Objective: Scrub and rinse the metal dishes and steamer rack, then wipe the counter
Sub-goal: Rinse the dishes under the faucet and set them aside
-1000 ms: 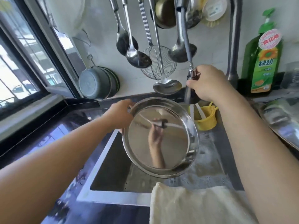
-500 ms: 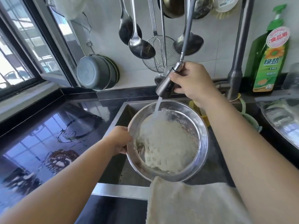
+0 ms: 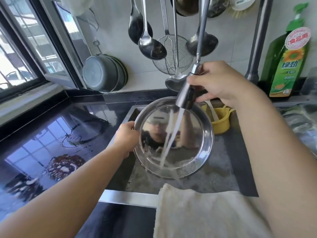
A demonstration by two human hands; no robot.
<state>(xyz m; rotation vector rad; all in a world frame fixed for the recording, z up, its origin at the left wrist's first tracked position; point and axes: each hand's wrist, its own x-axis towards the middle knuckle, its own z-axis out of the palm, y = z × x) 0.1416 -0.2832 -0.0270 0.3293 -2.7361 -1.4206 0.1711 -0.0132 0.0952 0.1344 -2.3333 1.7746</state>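
Observation:
Over the sink [image 3: 229, 170] I hold a round shiny metal dish [image 3: 188, 134], tilted toward me. My left hand [image 3: 126, 136] grips its left rim. My right hand [image 3: 217, 83] grips the pull-out faucet sprayer head [image 3: 186, 95] just above the dish's top rim. A stream of water runs from the sprayer down across the inside of the dish and off its lower edge. A cream cloth [image 3: 205, 213] lies over the sink's front edge.
Wet black counter [image 3: 51, 143] spreads to the left, with puddles and a reddish residue patch [image 3: 65, 165]. Ladles and a wire skimmer [image 3: 171, 54] hang on the wall. A yellow cup [image 3: 221, 121] sits in the sink's back right. Green detergent bottle [image 3: 289, 62] stands at right.
The white spray that covered the dish's inside has narrowed to one stream, and the mirror-like bottom shows again. The sprayer head has moved slightly right; my left hand still holds the rim.

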